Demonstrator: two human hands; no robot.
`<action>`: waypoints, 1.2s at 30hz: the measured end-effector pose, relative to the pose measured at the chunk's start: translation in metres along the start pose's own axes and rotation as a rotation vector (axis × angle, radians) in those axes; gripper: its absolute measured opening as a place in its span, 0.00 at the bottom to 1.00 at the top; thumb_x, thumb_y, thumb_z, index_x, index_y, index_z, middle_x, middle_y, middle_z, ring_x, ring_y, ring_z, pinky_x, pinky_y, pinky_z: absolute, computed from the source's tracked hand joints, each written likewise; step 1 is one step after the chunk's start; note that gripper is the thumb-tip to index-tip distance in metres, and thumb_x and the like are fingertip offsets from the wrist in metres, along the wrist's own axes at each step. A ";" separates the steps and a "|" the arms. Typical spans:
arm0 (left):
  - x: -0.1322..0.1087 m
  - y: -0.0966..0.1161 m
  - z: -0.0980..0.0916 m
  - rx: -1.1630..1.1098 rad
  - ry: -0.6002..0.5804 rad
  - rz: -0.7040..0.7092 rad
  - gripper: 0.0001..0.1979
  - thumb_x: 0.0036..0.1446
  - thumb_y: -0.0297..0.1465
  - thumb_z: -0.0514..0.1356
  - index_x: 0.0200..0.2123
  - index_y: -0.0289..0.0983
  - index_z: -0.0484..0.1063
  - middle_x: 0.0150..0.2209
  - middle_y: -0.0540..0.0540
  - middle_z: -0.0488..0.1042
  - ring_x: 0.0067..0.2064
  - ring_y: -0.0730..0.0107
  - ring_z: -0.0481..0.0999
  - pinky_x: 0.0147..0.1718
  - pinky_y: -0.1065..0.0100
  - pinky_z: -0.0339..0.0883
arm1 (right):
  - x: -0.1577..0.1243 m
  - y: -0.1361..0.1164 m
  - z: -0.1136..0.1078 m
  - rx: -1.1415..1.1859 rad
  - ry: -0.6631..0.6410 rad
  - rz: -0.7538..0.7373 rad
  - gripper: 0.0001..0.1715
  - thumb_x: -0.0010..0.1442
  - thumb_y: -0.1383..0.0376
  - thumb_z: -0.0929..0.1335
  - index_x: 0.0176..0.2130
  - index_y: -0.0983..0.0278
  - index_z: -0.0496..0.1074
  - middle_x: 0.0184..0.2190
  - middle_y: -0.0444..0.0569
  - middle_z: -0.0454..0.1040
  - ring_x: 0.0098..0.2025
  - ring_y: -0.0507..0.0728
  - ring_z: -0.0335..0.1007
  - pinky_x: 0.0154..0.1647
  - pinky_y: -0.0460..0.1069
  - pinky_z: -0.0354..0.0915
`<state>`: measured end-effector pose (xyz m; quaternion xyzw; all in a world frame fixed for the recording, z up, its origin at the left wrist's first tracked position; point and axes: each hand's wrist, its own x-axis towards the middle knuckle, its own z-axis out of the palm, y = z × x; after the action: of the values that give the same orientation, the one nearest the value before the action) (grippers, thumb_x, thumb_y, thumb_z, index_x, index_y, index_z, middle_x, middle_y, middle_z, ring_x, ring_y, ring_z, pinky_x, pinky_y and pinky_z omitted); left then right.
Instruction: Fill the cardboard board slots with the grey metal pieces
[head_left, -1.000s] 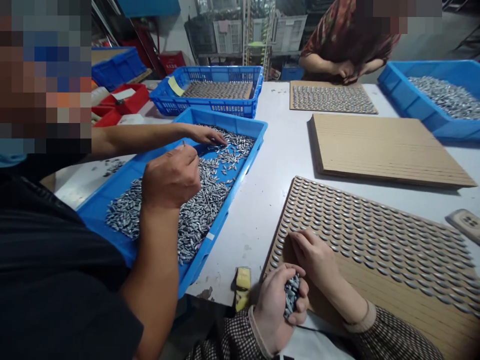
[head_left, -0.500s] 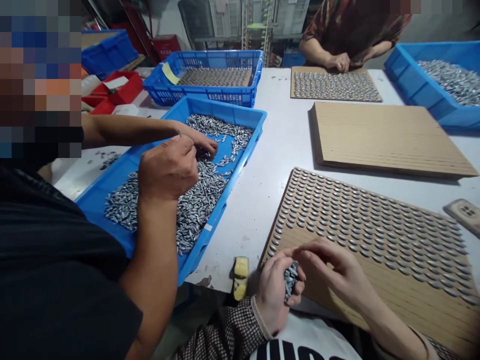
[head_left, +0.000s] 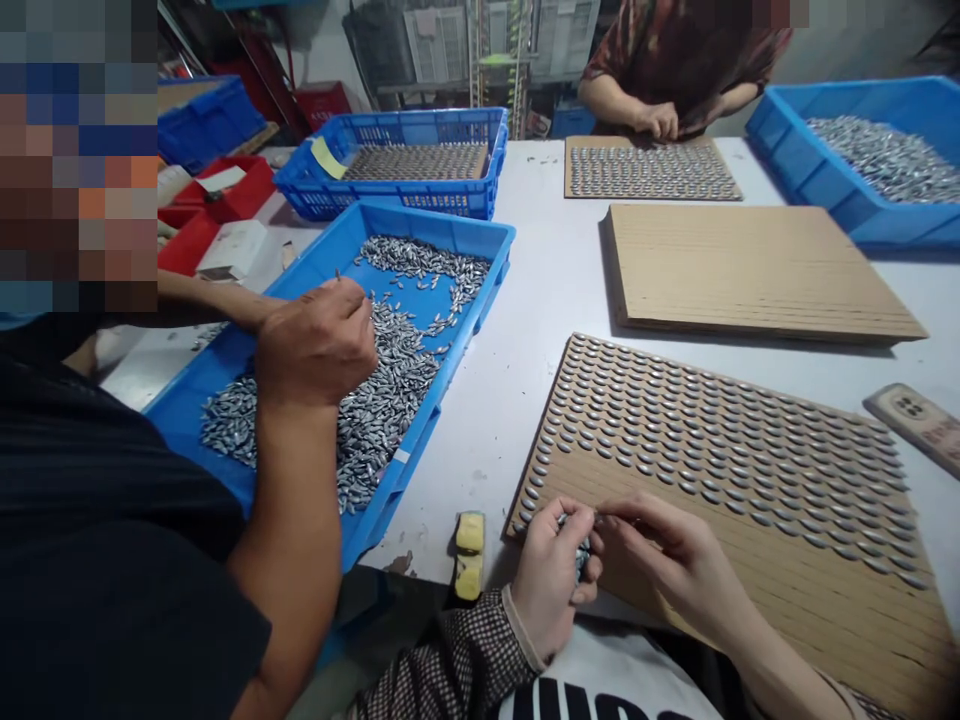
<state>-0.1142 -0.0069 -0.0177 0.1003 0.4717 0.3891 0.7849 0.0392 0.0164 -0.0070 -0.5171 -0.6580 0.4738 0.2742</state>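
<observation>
A handful of small grey spindle-shaped metal pieces [head_left: 582,560] lies cupped in my left hand [head_left: 546,572], whose fingers are wrapped round them. My right hand [head_left: 675,548] is just to the right, its thumb and forefinger pinched together close to my left thumb. Whatever sits between those fingertips is too small to make out. Beneath both hands, tilted across the table edge, is a brown board [head_left: 810,605]. Close rows of the same metal pieces [head_left: 697,430] cover its far part, while the near strip is bare.
To the left, a co-worker's hand [head_left: 315,345] is raised over a blue tray [head_left: 409,455] of loose pieces. A stack of brown boards [head_left: 750,265] lies ahead. Across the table another person works at a filled board [head_left: 652,170]. A yellow object [head_left: 469,555] rests at the table edge.
My left hand has closed further round its pieces, and my right fingertips have come together beside its thumb. The co-worker's far hand has drawn back from the tray. The view has shifted slightly.
</observation>
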 end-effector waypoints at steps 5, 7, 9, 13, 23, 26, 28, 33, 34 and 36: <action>0.002 -0.001 0.001 0.045 0.012 0.023 0.14 0.54 0.41 0.61 0.35 0.39 0.62 0.28 0.54 0.65 0.22 0.83 0.60 0.14 0.79 0.38 | -0.004 0.000 -0.001 0.100 -0.089 0.067 0.12 0.63 0.58 0.65 0.41 0.62 0.75 0.34 0.48 0.77 0.36 0.54 0.74 0.35 0.46 0.69; 0.003 -0.001 0.001 0.049 0.018 0.025 0.15 0.54 0.41 0.61 0.35 0.38 0.62 0.28 0.54 0.64 0.22 0.83 0.60 0.14 0.79 0.38 | -0.003 0.002 -0.002 0.160 -0.098 0.105 0.13 0.63 0.57 0.66 0.39 0.63 0.75 0.33 0.48 0.77 0.35 0.55 0.75 0.34 0.47 0.70; 0.003 0.000 0.001 0.026 0.021 0.028 0.14 0.55 0.42 0.60 0.36 0.38 0.63 0.29 0.53 0.65 0.22 0.83 0.60 0.14 0.78 0.38 | 0.000 0.007 -0.001 0.139 -0.047 0.088 0.13 0.63 0.58 0.66 0.38 0.63 0.75 0.32 0.49 0.78 0.34 0.55 0.75 0.33 0.47 0.70; 0.001 0.001 0.000 -0.075 0.023 0.011 0.13 0.57 0.40 0.54 0.40 0.37 0.65 0.30 0.51 0.66 0.22 0.81 0.62 0.14 0.76 0.38 | 0.017 0.024 0.004 -0.212 0.195 -0.170 0.09 0.64 0.63 0.64 0.40 0.63 0.74 0.36 0.50 0.77 0.35 0.55 0.74 0.33 0.47 0.70; -0.001 0.001 0.000 -0.061 0.018 -0.030 0.13 0.54 0.35 0.59 0.42 0.39 0.63 0.29 0.53 0.66 0.22 0.82 0.60 0.15 0.77 0.37 | 0.049 0.058 0.020 -0.778 0.244 -0.446 0.18 0.64 0.73 0.59 0.49 0.65 0.71 0.44 0.55 0.74 0.44 0.58 0.71 0.41 0.50 0.69; -0.001 0.000 0.000 -0.053 0.001 -0.030 0.12 0.55 0.37 0.60 0.39 0.39 0.63 0.29 0.53 0.66 0.22 0.83 0.60 0.15 0.77 0.37 | 0.048 0.056 0.018 -0.819 0.231 -0.439 0.19 0.63 0.74 0.59 0.50 0.64 0.70 0.44 0.55 0.73 0.44 0.58 0.70 0.41 0.50 0.68; -0.001 0.000 0.000 -0.048 -0.012 -0.021 0.13 0.55 0.39 0.60 0.37 0.38 0.64 0.29 0.52 0.66 0.22 0.83 0.59 0.15 0.77 0.36 | 0.048 0.054 0.018 -0.842 0.224 -0.431 0.18 0.63 0.74 0.60 0.49 0.64 0.70 0.42 0.55 0.73 0.42 0.58 0.70 0.40 0.49 0.68; 0.001 -0.001 0.000 -0.060 -0.028 0.007 0.15 0.55 0.42 0.62 0.37 0.37 0.65 0.30 0.52 0.65 0.22 0.84 0.59 0.14 0.77 0.37 | 0.048 0.048 0.020 -0.878 0.213 -0.414 0.17 0.62 0.74 0.61 0.48 0.67 0.70 0.42 0.55 0.72 0.41 0.58 0.69 0.37 0.49 0.67; 0.001 -0.002 0.000 -0.063 -0.029 0.012 0.15 0.54 0.42 0.62 0.37 0.37 0.65 0.30 0.52 0.65 0.22 0.84 0.59 0.14 0.77 0.37 | 0.048 0.047 0.020 -0.882 0.218 -0.410 0.17 0.61 0.75 0.61 0.48 0.67 0.71 0.42 0.55 0.72 0.41 0.58 0.69 0.37 0.49 0.67; 0.002 -0.003 0.000 -0.069 -0.033 0.018 0.16 0.54 0.42 0.63 0.36 0.37 0.65 0.29 0.52 0.65 0.22 0.84 0.59 0.14 0.77 0.37 | 0.048 0.046 0.021 -0.887 0.223 -0.403 0.17 0.61 0.75 0.61 0.47 0.66 0.71 0.42 0.55 0.72 0.41 0.58 0.69 0.37 0.49 0.67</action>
<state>-0.1121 -0.0082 -0.0206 0.0839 0.4443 0.4103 0.7919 0.0252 0.0550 -0.0632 -0.4941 -0.8496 0.0278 0.1826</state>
